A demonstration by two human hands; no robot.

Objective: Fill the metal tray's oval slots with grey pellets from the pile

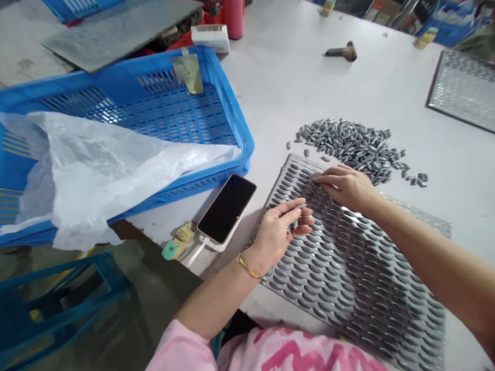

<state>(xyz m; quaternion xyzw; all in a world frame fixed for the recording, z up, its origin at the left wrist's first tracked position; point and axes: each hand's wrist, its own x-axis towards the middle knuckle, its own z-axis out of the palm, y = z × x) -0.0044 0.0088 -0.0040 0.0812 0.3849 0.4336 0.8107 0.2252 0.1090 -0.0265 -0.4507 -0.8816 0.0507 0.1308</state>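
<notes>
A grey tray (313, 292) covered with rows of small oval grey pieces lies in front of me on the table. Over its left part, my left hand (284, 225) has its fingers curled around several small grey pieces (293, 225). Near the tray's far edge my right hand (346, 186) reaches down, thumb and fingertips pinched together at the rows. Whether a piece sits between those fingertips is hidden. Just beyond the right hand is a heap of loose grey oval pieces (352, 142), with some scattered around it.
A blue plastic basket (241, 136) with a white plastic sheet (94, 165) stands at left. Beside the tray lies a phone (227, 208) with a white cable. Farther back are a short dark tool (342, 52) and another tray (473, 93). A blue stool (99, 268) stands below.
</notes>
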